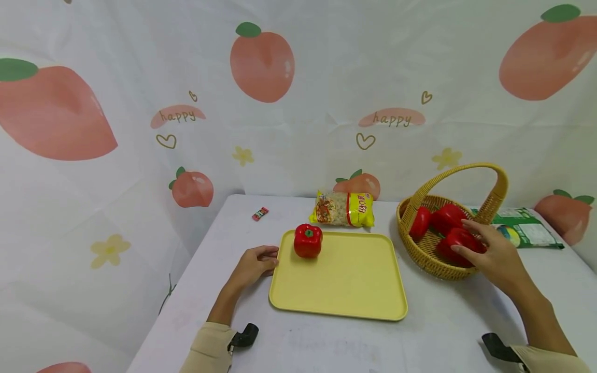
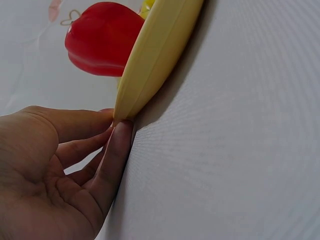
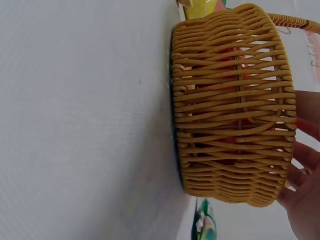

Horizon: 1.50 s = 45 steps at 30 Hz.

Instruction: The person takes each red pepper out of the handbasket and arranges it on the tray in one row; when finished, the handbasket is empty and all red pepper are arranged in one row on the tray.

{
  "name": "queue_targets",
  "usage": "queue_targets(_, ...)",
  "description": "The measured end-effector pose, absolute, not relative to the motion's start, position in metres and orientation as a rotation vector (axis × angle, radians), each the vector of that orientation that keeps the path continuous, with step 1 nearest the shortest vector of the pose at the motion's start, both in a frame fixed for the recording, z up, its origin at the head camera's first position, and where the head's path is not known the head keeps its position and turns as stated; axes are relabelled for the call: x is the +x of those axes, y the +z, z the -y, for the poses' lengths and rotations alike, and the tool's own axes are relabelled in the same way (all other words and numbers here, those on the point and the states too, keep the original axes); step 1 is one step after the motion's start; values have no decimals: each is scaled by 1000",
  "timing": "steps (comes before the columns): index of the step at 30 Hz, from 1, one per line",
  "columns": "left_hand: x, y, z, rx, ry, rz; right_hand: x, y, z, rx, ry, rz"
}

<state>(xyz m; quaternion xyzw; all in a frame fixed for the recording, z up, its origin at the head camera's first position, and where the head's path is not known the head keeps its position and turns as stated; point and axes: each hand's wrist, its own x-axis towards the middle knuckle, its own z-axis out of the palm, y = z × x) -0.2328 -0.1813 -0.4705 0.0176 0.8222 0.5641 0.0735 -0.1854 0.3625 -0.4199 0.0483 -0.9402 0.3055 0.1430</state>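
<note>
A yellow tray (image 1: 345, 280) lies on the table, and one red bell pepper (image 1: 308, 241) stands near its far left corner. My left hand (image 1: 254, 267) pinches the tray's left rim between thumb and fingers; the left wrist view shows this hand (image 2: 65, 160) at the rim (image 2: 150, 65). To the right, a wicker basket (image 1: 429, 264) with a tall handle holds 3 red bell peppers. My right hand (image 1: 501, 259) reaches over its rim and grips the nearest pepper (image 1: 459, 242). In the right wrist view the basket wall (image 3: 235, 110) partly hides the fingers.
Behind the tray lies a yellow-and-clear food bag (image 1: 342, 209). A green package (image 1: 527, 228) is right of the basket, partly behind it. A small red packet (image 1: 260, 213) rests at the back left. A printed curtain (image 1: 298, 134) hangs behind the table.
</note>
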Motion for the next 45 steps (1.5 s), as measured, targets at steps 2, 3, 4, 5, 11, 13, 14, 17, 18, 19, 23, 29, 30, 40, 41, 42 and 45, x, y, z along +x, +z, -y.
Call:
queue_targets(2, -233, -470, 182, 50, 1693, -2471, -187, -420, -363, 134, 879, 2721)
queue_targets(3, -232, -470, 182, 49, 1692, -2471, -187, -421, -363, 132, 879, 2724)
queue_targets(4, -232, -469, 182, 50, 1693, -2471, -188, -421, -363, 133, 881, 2726)
queue_targets(5, -232, -469, 182, 51, 1695, -2469, -188, -422, -364, 136, 880, 2728)
queue_targets(11, -231, -469, 182, 62, 1703, -2457, -192, -426, -366, 149, 862, 2753)
queue_targets(13, -231, -469, 182, 65, 1702, -2459, -192, -427, -366, 154, 844, 2760)
queue_targets(14, -231, -469, 182, 66, 1700, -2459, -193, -427, -366, 157, 835, 2761)
queue_targets(17, -232, -469, 182, 73, 1697, -2460, -194, -428, -366, 165, 811, 2768)
queue_targets(18, -232, -469, 182, 70, 1695, -2460, -195, -428, -366, 165, 807, 2771)
queue_targets(19, -232, -469, 182, 69, 1694, -2460, -195, -428, -366, 163, 806, 2776)
queue_targets(23, -231, -469, 182, 70, 1693, -2462, -197, -428, -367, 157, 798, 2797)
queue_targets(29, -231, -468, 182, 64, 1697, -2459, -197, -430, -368, 170, 795, 2817)
queue_targets(30, -231, -469, 182, 66, 1697, -2460, -197, -430, -368, 170, 797, 2821)
queue_targets(40, -231, -469, 183, 74, 1703, -2455, -195, -430, -366, 157, 816, 2811)
queue_targets(41, -231, -469, 183, 75, 1703, -2455, -195, -429, -366, 162, 814, 2799)
queue_targets(42, -231, -469, 183, 75, 1702, -2456, -195, -429, -365, 167, 813, 2786)
queue_targets(45, -231, -469, 183, 75, 1697, -2461, -193, -426, -364, 174, 808, 2755)
